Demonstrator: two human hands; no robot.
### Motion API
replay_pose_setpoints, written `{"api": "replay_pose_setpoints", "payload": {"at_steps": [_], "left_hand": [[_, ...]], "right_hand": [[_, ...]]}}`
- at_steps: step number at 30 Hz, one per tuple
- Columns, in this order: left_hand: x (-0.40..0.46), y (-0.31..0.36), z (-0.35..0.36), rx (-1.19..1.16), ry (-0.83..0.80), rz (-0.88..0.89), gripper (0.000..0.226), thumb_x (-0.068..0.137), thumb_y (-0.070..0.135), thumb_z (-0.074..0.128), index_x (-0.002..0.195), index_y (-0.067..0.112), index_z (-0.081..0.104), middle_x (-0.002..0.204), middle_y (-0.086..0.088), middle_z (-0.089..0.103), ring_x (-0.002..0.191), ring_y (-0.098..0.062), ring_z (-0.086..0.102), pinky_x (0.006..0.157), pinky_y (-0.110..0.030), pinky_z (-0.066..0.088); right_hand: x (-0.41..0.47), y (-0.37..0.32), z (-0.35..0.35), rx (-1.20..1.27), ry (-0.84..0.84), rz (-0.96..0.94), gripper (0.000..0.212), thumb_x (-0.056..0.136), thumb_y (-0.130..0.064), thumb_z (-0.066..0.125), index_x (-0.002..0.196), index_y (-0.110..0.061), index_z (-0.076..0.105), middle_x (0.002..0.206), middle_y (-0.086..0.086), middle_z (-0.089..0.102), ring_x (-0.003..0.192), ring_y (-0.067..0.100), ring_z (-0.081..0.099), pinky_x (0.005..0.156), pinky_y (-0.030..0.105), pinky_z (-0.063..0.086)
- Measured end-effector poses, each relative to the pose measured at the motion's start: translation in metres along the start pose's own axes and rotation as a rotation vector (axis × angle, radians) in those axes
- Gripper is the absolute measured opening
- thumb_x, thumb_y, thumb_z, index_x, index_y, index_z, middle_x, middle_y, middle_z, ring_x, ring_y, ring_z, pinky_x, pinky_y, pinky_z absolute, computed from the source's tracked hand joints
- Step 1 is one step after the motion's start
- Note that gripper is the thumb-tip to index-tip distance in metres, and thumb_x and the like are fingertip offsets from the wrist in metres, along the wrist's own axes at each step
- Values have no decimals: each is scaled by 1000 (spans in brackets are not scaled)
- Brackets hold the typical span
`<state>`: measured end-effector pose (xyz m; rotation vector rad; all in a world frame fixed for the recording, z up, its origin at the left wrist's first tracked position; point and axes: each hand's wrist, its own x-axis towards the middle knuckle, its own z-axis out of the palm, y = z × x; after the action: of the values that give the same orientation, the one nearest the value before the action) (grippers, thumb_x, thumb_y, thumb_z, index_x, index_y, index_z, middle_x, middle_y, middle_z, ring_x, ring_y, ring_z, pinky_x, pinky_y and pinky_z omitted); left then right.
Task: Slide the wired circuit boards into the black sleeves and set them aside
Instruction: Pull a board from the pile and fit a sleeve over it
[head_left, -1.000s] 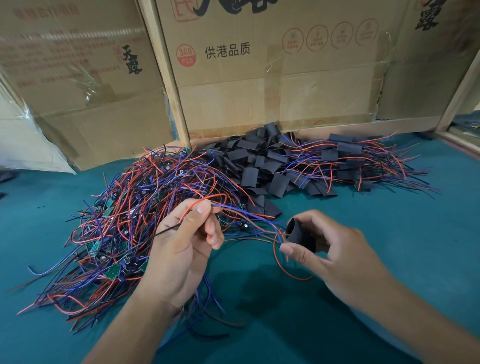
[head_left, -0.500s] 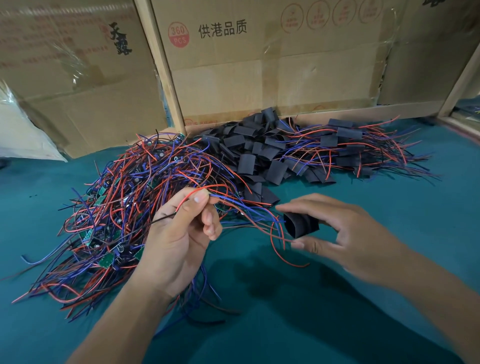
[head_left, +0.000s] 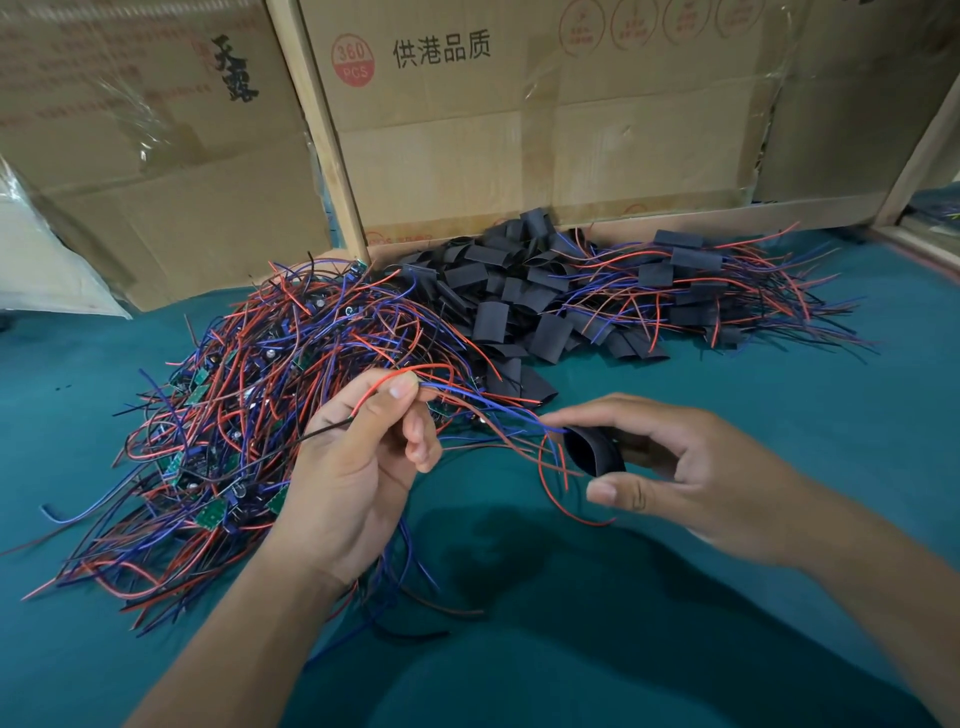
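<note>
My left hand (head_left: 358, 467) pinches a bunch of red, blue and black wires (head_left: 467, 400) near their ends; the board on them is hidden. My right hand (head_left: 675, 467) holds one black sleeve (head_left: 595, 449) between thumb and fingers, its mouth turned left toward the wire tips. The blue wire tips touch the sleeve's mouth. A big tangle of wired green circuit boards (head_left: 208, 441) lies at the left. Loose black sleeves (head_left: 509, 301) are heaped at the back middle. Sleeved boards with wires (head_left: 701, 291) lie at the back right.
The work surface is a teal cloth (head_left: 779, 597). Cardboard boxes (head_left: 519, 130) and a wooden post (head_left: 322, 130) stand right behind the piles. A white plastic bag (head_left: 36, 260) leans at the far left.
My right hand has turned the sleeve and brought it up to the wire tips. My left hand keeps its grip on the wires. The camera has tilted down slightly.
</note>
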<state>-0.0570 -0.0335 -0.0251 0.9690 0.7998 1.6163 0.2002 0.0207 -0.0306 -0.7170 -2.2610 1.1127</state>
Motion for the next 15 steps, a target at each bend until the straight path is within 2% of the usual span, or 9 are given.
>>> {"api": "replay_pose_setpoints", "payload": {"at_steps": [5,10,15], "left_hand": [[0,0,1,-2,22,-11,12,81,20,77,73,13,71,57,0,48,51,-13,43,49,-23,40],[1,-1,3,-23,79,-18,19,80,22,64,83,4,60,58,0,51,49,-12,44,48,-22,38],[1,-4,4,-10,100,-25,15,83,20,63,76,9,69,57,0,48,49,-12,42,48,-21,38]], "right_hand": [[0,-2,-2,22,-8,14,46,85,-48,66,130,-42,57,132,-14,60,125,12,56,107,29,41],[0,1,-1,-66,6,-3,45,88,-49,66,131,-40,57,127,-19,60,123,11,56,102,31,43],[2,2,1,-81,17,-8,47,87,-58,64,132,-42,56,125,-18,60,122,13,57,101,33,44]]}}
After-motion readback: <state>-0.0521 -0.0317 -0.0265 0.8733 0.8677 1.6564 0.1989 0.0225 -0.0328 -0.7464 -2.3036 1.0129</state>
